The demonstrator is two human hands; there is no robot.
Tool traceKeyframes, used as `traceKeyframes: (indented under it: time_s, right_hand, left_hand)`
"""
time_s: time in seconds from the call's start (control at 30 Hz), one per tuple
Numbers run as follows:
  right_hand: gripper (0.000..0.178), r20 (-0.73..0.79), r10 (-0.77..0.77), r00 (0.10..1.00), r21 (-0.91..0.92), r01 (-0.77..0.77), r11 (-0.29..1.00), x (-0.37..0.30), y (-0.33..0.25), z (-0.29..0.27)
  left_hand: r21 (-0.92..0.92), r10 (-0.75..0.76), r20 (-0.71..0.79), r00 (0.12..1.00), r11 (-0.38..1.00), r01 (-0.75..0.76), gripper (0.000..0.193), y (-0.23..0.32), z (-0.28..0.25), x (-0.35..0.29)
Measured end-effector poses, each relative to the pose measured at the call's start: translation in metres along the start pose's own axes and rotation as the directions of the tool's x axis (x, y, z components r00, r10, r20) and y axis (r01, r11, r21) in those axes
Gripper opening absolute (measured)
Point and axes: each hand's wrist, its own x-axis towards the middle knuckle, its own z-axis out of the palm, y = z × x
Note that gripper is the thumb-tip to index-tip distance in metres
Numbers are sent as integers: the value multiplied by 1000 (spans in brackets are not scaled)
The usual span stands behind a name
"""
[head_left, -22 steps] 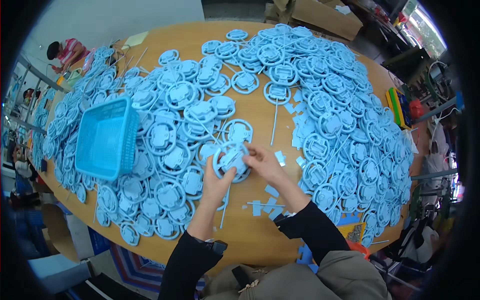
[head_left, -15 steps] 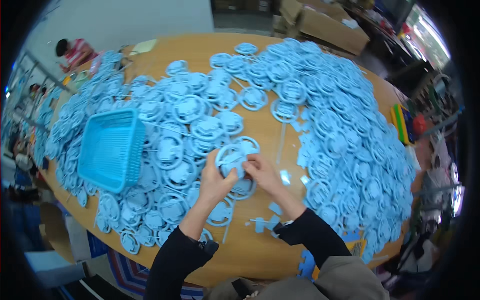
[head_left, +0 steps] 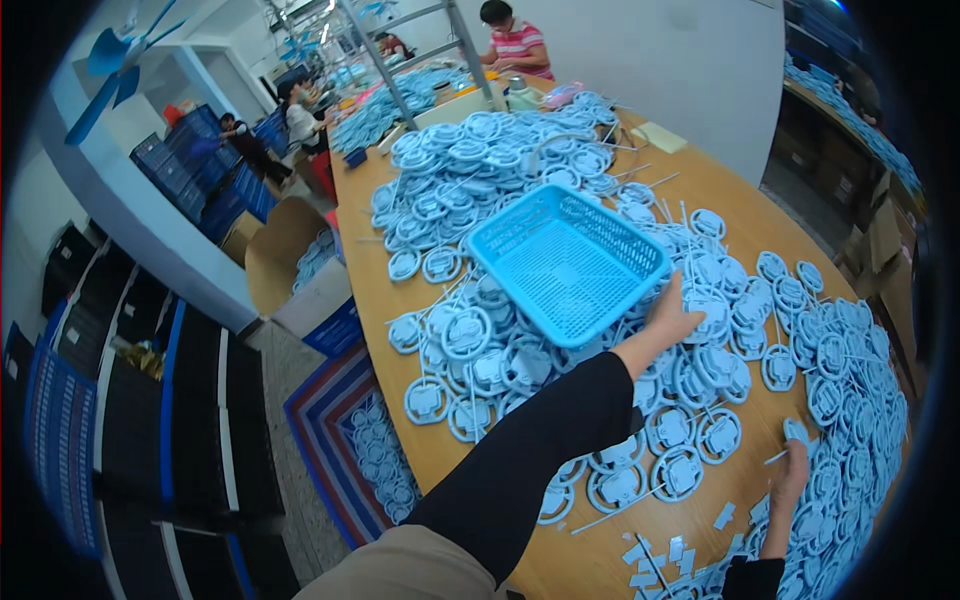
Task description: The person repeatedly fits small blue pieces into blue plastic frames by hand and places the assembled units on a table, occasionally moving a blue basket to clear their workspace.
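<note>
My left hand reaches over the pile by the right corner of the blue basket. Its thumb and forefinger are spread, right beside a round light-blue plastic part; a firm hold does not show. Low on the right, my right hand pinches a small light-blue plastic piece at the edge of the right-hand heap. Part of its fingers is hidden. The round parts are rings with a flat plate inside, several with thin sticks.
The basket rests tilted on the parts. Small flat light-blue pieces lie on the wooden table near me. A striped bag of parts and black-and-blue crates stand at left. A person in a striped shirt sits at the far end.
The view has swung left. My hands, earlier together on a round part, have come apart: the left moved toward the basket, the right to the right-hand heap.
</note>
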Motion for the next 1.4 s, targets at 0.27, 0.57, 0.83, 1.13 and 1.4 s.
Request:
traceKeyframes:
  time_s: [0.27, 0.57, 0.83, 1.13, 1.4]
  right_hand:
    - [24, 282, 536, 796, 713, -548, 438, 36, -154, -39]
    - [14, 629, 592, 503, 756, -573, -316, -34, -224, -18]
    - [20, 649, 315, 692, 714, -412, -566, -75, -191, -17]
    - [39, 220, 680, 700, -281, -622, 731, -98, -98, -3]
    - [15, 71, 692, 718, 273, -681, 679, -98, -118, 3]
  left_hand:
    - [-293, 405, 397, 824, 906, -305, 101, 88, -6, -170]
    - [-143, 97, 298, 950, 988, -56, 95, 49, -7, -310]
    - [-509, -6, 859, 513, 105, 854, 80, 42, -24, -293]
    - [-466, -302, 767, 566, 345, 815, 32, 30, -1, -275]
    - [-525, -318, 675, 666, 427, 736, 32, 38, 38, -258]
